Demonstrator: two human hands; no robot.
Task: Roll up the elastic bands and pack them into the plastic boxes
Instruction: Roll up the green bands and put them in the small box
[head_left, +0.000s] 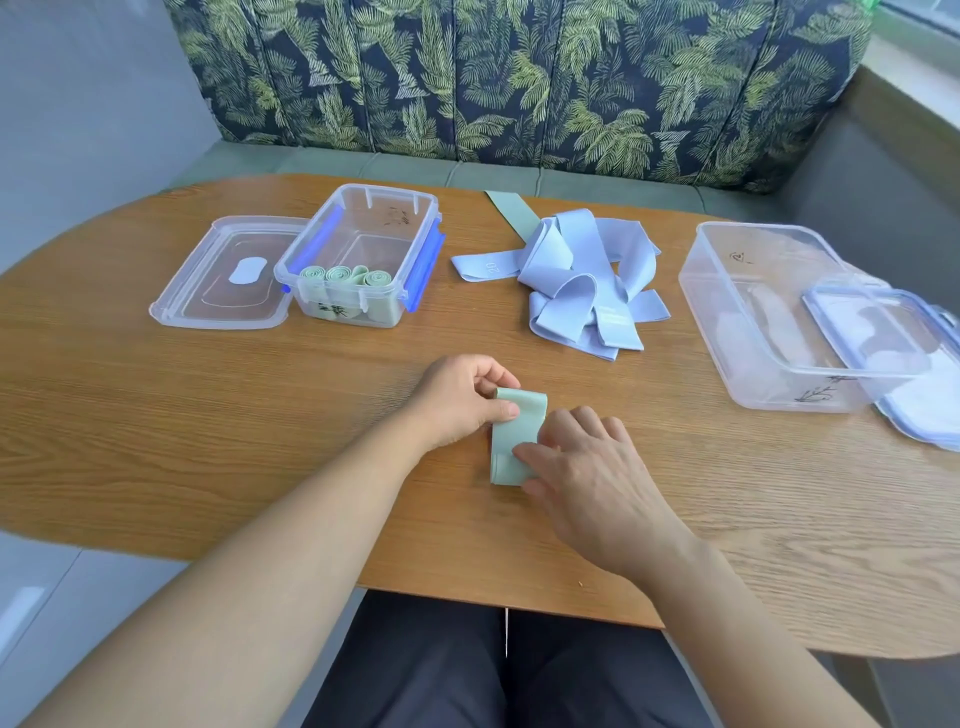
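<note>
Green elastic, folded flat into a short double strip, lies at the middle of the wooden surface as a seated person prepares to roll it. The left hand pinches the far fold of the green band between thumb and forefinger. The right hand bends over the near end, where its thumb and forefinger appear to close on the fabric while its other fingers curl above.

Far left, a small box with blue clips holds several finished green rolls, and its lid lies just beside it. A loose heap of pale blue bands waits near the far edge with one more green strip trailing behind it. A large clear box stands at the right, a second lid leaning on it.

The band looks light, soft and springy, so it would likely uncoil if released. A hold at one folded end, with the rest kept flat, seems the best start. Once wound, the roll would probably need a grip across its sides on the way to the box.
</note>
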